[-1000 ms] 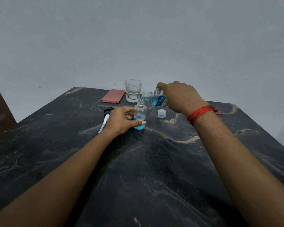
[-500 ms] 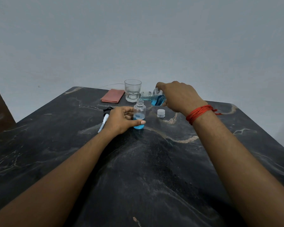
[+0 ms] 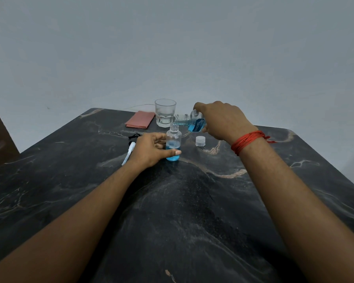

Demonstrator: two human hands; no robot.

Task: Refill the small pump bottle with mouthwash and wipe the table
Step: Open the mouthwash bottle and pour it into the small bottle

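At the far left of the dark marble table (image 3: 70, 190) lies a folded pink cloth (image 3: 139, 122), well apart from the hands and not yet used for wiping. Nearer, just left of the left hand, the pump top (image 3: 130, 147) lies on its side with its tube pointing toward the person. Behind it stands a clear glass (image 3: 165, 115) holding a little clear liquid.

The left hand (image 3: 151, 151) steadies the small bottle (image 3: 173, 144), which stands upright on the table; the thumb presses its lower front and the fingers curl around its far left side, a light grasp rather than a clench. Blue mouthwash fills roughly its lower half.

Above and to the right, the right hand (image 3: 221, 121) is closed around the mouthwash bottle (image 3: 192, 123), tipped nearly level with its open neck just over the small bottle's mouth. A small white cap (image 3: 200, 140) sits on the table below the right hand.

The risk is plainly a spill. The small bottle's mouth is narrow, so if the big bottle tips further or drifts sideways, the stream would likely miss and run down the outside onto the marble. Overfilling is another danger, as the pump tube must still go back in and would push liquid out. A knock from either wrist could topple the glass or the cap.
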